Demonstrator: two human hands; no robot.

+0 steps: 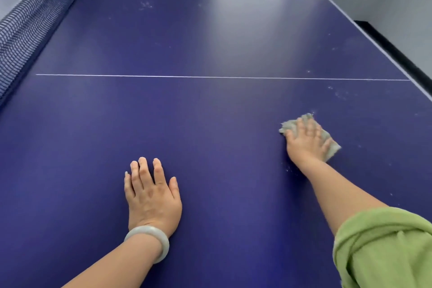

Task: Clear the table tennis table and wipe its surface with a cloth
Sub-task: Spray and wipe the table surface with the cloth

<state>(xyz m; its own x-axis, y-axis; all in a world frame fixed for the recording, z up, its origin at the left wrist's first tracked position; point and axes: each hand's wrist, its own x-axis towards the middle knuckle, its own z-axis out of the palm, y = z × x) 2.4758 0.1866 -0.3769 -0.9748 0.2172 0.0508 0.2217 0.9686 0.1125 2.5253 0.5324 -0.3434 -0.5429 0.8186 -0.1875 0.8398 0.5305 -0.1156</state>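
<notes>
The dark blue table tennis table (pixel 210 112) fills the view, with a thin white centre line across it. My right hand (pixel 306 141) lies flat with spread fingers on a small grey cloth (pixel 333 148), pressing it against the surface at the right. My left hand (pixel 152 194) rests palm down on the bare table near the front, fingers straight, a pale bangle on its wrist. White specks and smudges dot the surface around and beyond the cloth.
The dark net (pixel 30 21) runs along the left side. The table's right edge (pixel 383 54) is bordered by a black strip on the floor (pixel 397 54) and a grey wall. A rolled green sleeve (pixel 383 248) covers my right upper arm.
</notes>
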